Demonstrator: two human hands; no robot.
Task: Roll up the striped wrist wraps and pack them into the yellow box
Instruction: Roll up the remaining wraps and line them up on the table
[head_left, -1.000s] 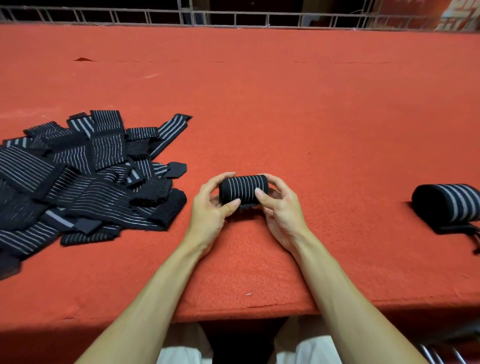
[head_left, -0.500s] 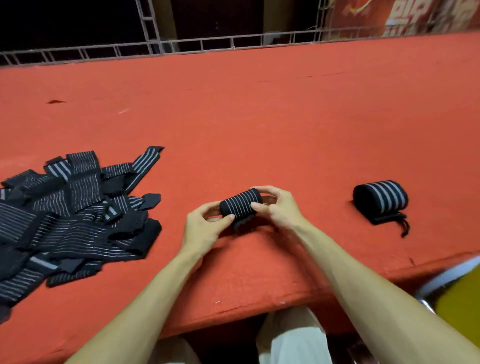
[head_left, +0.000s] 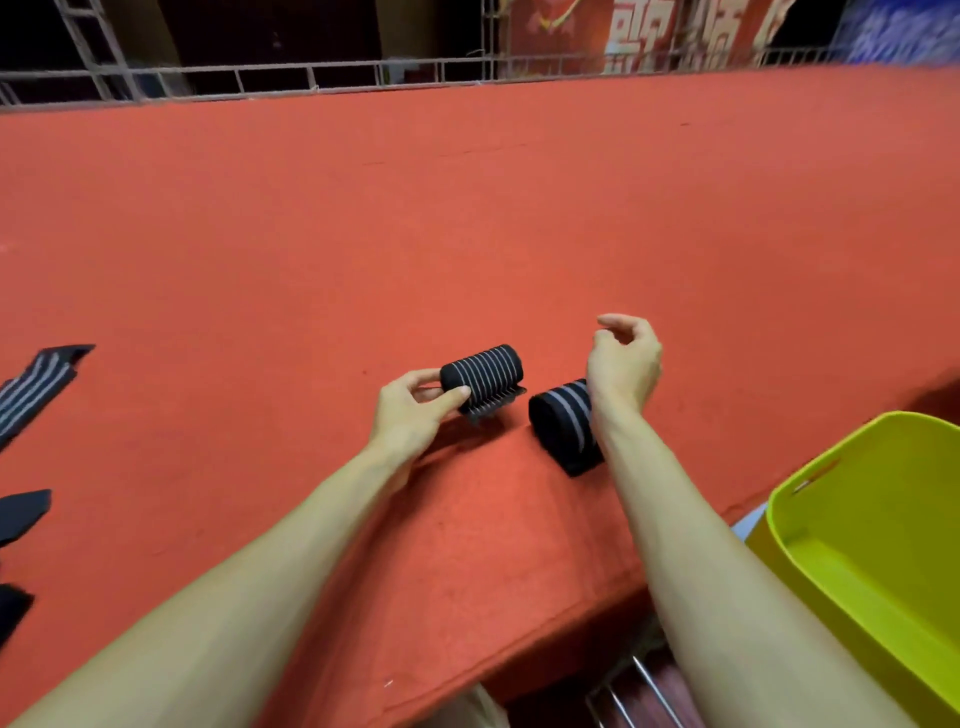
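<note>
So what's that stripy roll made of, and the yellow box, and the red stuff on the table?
The stripy roll looks like stretchy woven fabric, matte black with thin pale lines. The yellow box is probably plastic: smooth, slightly glossy walls. The red table cover seems felt or thin carpet, dull and fuzzy.

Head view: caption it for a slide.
Left hand holds a rolled wrap; right hand, empty, by a second roll; yellow box nearby.

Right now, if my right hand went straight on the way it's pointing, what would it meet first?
Probably nothing near. The right hand points away across the red table, bare ahead as far as shown. Its curled fingers bend toward the held roll in the left hand; depth unclear.
</note>
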